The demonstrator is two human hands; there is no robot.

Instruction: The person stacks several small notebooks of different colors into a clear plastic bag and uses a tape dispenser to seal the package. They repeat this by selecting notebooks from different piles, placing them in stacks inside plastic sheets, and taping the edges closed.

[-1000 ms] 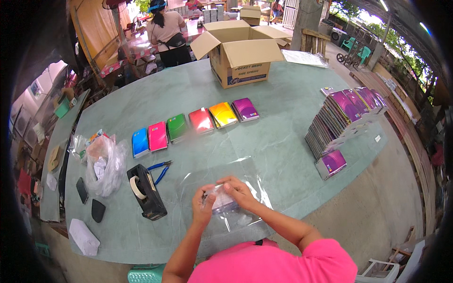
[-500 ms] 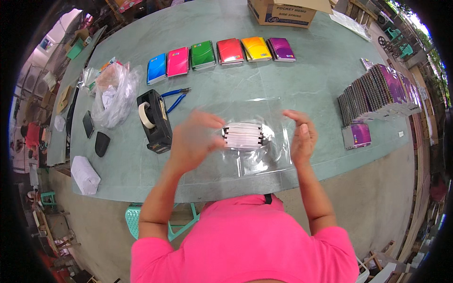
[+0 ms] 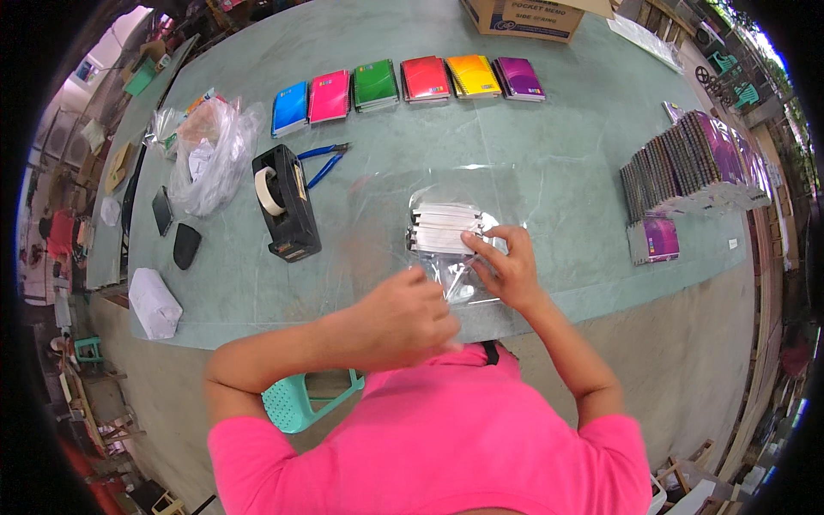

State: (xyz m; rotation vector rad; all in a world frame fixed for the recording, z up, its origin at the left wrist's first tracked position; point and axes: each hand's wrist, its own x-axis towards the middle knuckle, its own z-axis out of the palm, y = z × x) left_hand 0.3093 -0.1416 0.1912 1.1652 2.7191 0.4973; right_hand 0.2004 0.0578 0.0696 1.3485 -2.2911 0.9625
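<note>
A small stack of notebooks, seen edge-on with pale page edges, sits on a sheet of clear plastic film at the middle of the table. My right hand reaches over the film from the right, its fingers apart, one fingertip touching the stack's near right corner. Close to the table's near edge, my left hand is closed, fingers curled in, next to the film's near side. Motion blurs it, and whatever it may hold is hidden.
A black tape dispenser and blue-handled pliers lie left of the film. Coloured spiral notebooks form a row behind. Many purple notebooks are piled at right. A plastic bag lies at left, a carton at the back.
My left hand has swung down and toward me, from beside the stack to the table's near edge, and closed. My right hand has moved inward onto the stack's corner.
</note>
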